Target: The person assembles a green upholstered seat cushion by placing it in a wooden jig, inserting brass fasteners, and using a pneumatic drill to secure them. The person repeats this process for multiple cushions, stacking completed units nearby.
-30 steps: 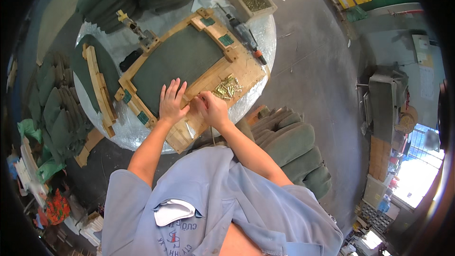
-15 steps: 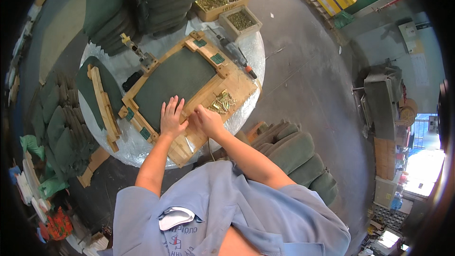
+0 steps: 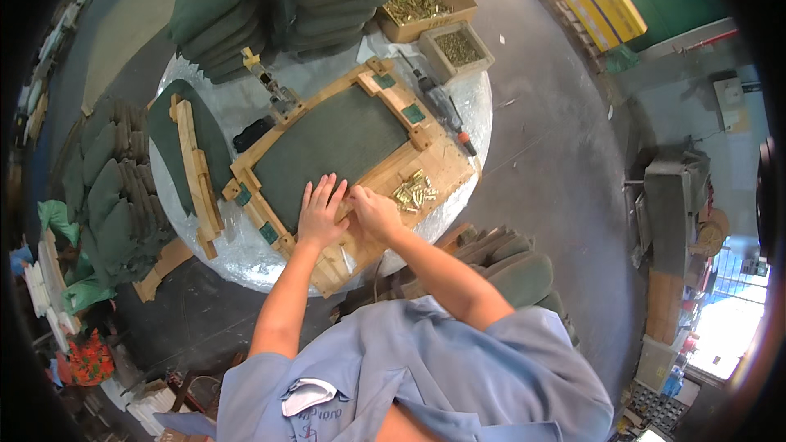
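A dark green padded panel (image 3: 332, 135) lies inside a wooden frame jig (image 3: 378, 170) on the round table. My left hand (image 3: 322, 217) rests on the panel's near edge, its fingers stretched out. Close beside it, my right hand (image 3: 374, 211) is closed with its fingertips at the jig's near rail; whatever they pinch is hidden. To the right of that hand, a small heap of brass-coloured metal fittings (image 3: 416, 191) lies on the board. A corded-looking power screwdriver (image 3: 442, 102) lies along the board's far right side. A metal toggle clamp (image 3: 274, 86) stands at the jig's left side.
At the back of the table are stacked green pads (image 3: 336, 0), a cardboard box of brass fittings (image 3: 426, 12) and a smaller bin of fittings (image 3: 458, 47). A wooden bar (image 3: 192, 164) lies on another green panel at left. More pads (image 3: 516, 266) are piled near my right arm.
The whole view has shifted, so the table appears farther right. My right hand has come slightly closer to my left hand and the panel's edge. My left hand stays on the panel.
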`<action>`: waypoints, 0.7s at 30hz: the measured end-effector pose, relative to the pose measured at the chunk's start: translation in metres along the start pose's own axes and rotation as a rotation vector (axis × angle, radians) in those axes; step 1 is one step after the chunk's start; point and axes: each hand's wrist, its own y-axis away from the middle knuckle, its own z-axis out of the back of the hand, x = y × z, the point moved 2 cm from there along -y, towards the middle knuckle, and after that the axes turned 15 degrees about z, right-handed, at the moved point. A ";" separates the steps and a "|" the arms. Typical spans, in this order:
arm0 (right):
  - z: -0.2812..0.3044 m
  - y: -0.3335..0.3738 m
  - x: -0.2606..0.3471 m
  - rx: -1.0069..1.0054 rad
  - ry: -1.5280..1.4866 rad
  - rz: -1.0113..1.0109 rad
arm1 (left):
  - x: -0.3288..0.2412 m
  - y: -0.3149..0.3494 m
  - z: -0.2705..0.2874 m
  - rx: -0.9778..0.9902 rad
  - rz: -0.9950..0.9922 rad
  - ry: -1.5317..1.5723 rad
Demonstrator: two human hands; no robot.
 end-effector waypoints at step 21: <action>0.073 -0.200 -0.178 -0.173 0.364 -0.328 | 0.101 -0.050 0.065 -0.180 0.601 0.069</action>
